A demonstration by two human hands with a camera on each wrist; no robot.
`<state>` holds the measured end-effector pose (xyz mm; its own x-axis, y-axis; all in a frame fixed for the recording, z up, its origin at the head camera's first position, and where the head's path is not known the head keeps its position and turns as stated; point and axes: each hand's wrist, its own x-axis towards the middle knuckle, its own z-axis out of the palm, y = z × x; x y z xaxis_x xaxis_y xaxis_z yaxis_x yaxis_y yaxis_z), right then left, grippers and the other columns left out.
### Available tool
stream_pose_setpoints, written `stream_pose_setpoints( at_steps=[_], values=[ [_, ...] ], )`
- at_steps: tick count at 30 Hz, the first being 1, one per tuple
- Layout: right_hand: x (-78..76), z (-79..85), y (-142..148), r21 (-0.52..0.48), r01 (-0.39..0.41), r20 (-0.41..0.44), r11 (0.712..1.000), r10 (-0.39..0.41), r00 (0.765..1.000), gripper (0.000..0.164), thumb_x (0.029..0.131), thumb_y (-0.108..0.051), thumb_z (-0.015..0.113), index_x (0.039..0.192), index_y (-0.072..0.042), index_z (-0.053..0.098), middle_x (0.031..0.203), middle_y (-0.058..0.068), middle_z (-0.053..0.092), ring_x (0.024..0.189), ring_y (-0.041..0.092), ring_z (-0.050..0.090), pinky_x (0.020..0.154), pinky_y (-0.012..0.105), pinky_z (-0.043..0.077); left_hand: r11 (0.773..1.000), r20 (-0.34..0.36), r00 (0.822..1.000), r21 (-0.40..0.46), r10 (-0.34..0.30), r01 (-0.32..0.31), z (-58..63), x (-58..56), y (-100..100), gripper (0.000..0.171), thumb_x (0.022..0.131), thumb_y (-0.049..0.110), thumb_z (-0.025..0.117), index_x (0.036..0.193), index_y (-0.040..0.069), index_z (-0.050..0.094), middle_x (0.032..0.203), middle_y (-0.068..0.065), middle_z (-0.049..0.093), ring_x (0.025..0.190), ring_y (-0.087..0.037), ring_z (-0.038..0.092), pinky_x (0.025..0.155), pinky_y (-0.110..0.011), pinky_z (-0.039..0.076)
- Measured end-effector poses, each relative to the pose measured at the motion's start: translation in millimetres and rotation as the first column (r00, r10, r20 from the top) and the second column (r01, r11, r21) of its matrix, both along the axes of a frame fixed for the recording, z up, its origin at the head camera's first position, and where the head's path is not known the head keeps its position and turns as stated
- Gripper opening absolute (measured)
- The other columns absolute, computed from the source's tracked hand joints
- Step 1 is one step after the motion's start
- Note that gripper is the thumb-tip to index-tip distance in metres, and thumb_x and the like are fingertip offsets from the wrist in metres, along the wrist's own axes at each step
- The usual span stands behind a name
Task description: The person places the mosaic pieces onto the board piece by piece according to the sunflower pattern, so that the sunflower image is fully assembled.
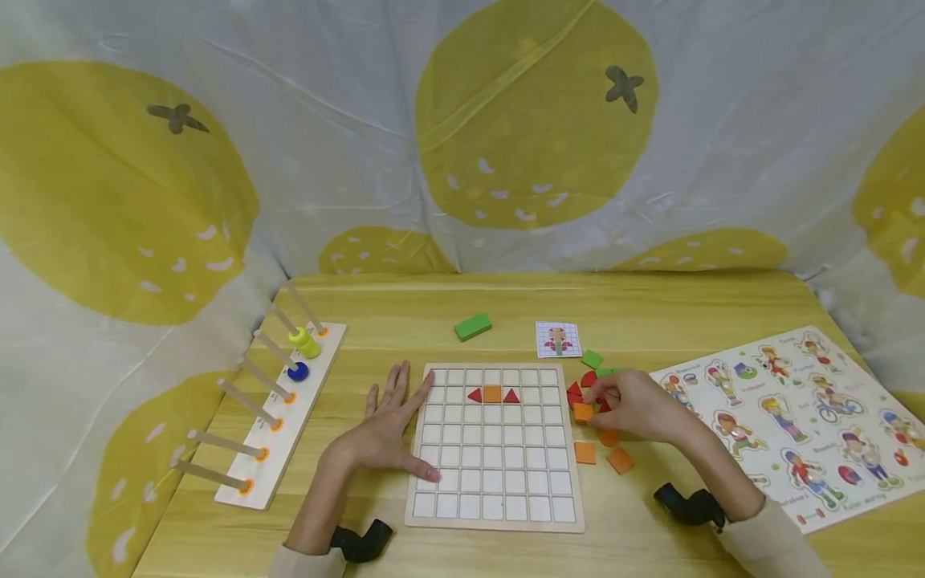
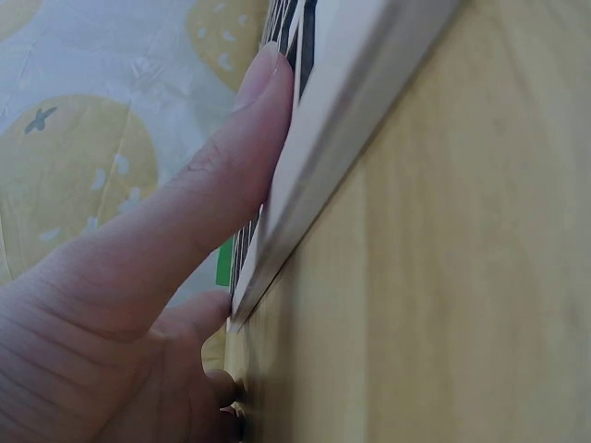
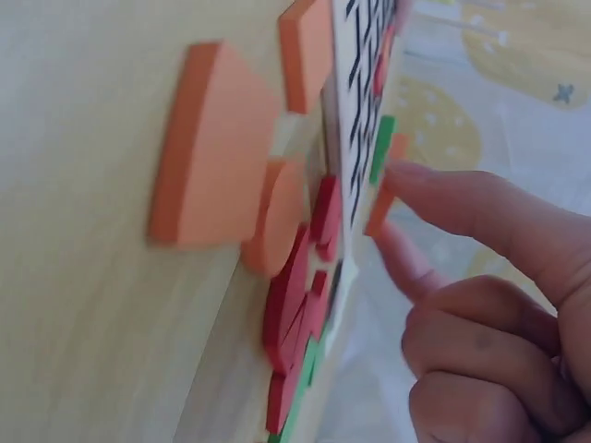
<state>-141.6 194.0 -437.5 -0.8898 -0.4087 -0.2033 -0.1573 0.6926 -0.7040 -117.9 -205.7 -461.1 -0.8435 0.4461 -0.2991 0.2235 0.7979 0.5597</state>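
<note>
A white grid board with a wooden frame lies in front of me. In one upper row an orange square tile sits between a left red triangle tile and a right red triangle tile. My left hand is spread at the board's left edge, its thumb lying on the frame. Beyond the right edge, my right hand pinches another orange square tile between thumb and index finger, raised over the loose pieces. The other fingers are curled in.
Red pieces, an orange square, an orange piece and a green square lie right of the board. Behind are a pattern card and a green block. A peg stand is left, a sports picture board right.
</note>
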Motion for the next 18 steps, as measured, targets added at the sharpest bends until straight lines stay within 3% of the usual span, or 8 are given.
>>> stream_pose_setpoints(
  at_steps=[7,13,18],
  values=[
    [-3.4,2.1,-37,-0.083,-0.031,0.000,0.996,0.031,1.000,0.019,0.082,-0.014,0.087,0.096,-0.007,0.075,0.058,-0.007,0.031,0.053,0.007,0.029,0.052,0.021,0.027,1.000,-0.011,1.000,-0.015,-0.002,0.002,0.5,-0.5,-1,0.145,0.065,0.056,0.094,0.167,0.017,-0.001,0.167,-0.023,-0.032,0.156,-0.043,-0.028,0.121,-0.070,-0.018],
    [-6.6,0.4,-71,-0.037,-0.020,0.011,0.999,0.021,1.000,0.017,0.082,-0.014,0.088,0.093,-0.010,0.076,0.057,-0.005,0.031,0.053,0.011,0.030,0.053,0.021,0.025,1.000,-0.018,1.000,-0.013,-0.006,0.006,0.4,-0.9,0,0.144,0.065,0.056,0.094,0.167,0.016,0.000,0.167,-0.024,-0.031,0.156,-0.044,-0.027,0.121,-0.071,-0.017],
    [-9.7,-2.2,-82,0.000,-0.024,0.008,1.000,0.024,1.000,0.017,0.081,-0.014,0.088,0.093,-0.010,0.077,0.058,-0.005,0.038,0.053,0.011,0.035,0.052,0.021,0.026,1.000,-0.013,1.000,-0.012,0.000,0.000,-1.1,0.0,0,0.144,0.065,0.054,0.094,0.167,0.016,0.001,0.167,-0.024,-0.031,0.156,-0.044,-0.027,0.122,-0.070,-0.017]
  ],
)
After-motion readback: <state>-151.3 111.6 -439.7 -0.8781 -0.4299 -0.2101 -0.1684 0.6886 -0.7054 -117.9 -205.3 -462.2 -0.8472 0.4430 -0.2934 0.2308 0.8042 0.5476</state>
